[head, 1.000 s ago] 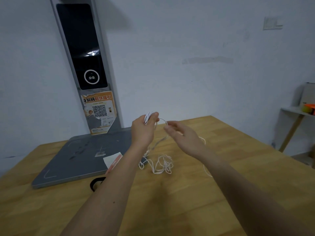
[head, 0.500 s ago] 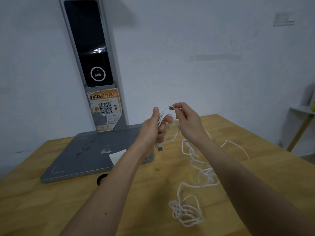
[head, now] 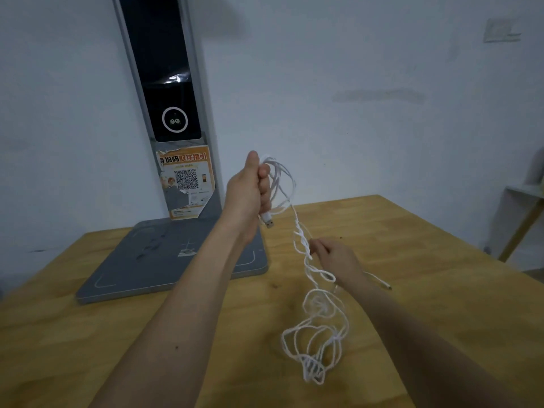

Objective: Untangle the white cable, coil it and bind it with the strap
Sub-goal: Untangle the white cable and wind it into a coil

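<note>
1. Left hand [head: 248, 187] is up high, well above the worktop [head: 426, 260], fist curled round a few loops of the white cable [head: 316, 301], thumb pointing up beside them. That grip is clamped on the coil.
2. The loops [head: 279, 184] fan out to the right of the fist, and a USB plug [head: 267, 221] pokes out just below the hand, hanging free in the air.
3. From the loops, the cable drops down and right in a twisted strand to the right hand [head: 335, 259].
4. Right hand sits lower and nearer the camera, fingertips [head: 314, 248] pinching that twisted strand. The grip is closed on the cable, knuckles toward us.
5. Below the right hand the cable is a mess: knotted loops trail down and end in a tight bunch [head: 313, 371] lying on the wood near the front edge.
6. One thin end of the cable [head: 381, 282] runs out to the right of the right wrist, lying flat on the worktop, with a small plug at its tip.
7. Behind the left arm, a flat grey base plate [head: 164, 260] lies on the worktop with a tall grey post [head: 164, 69] rising from its far edge against the wall.
8. The post carries a dark screen, a white ring on it, and an orange sticker with a QR code [head: 186, 178] lower down.
9. On the far right by the wall stands a small side table [head: 524, 201], blurred.
10. The strap, I cannot make out anywhere.
</note>
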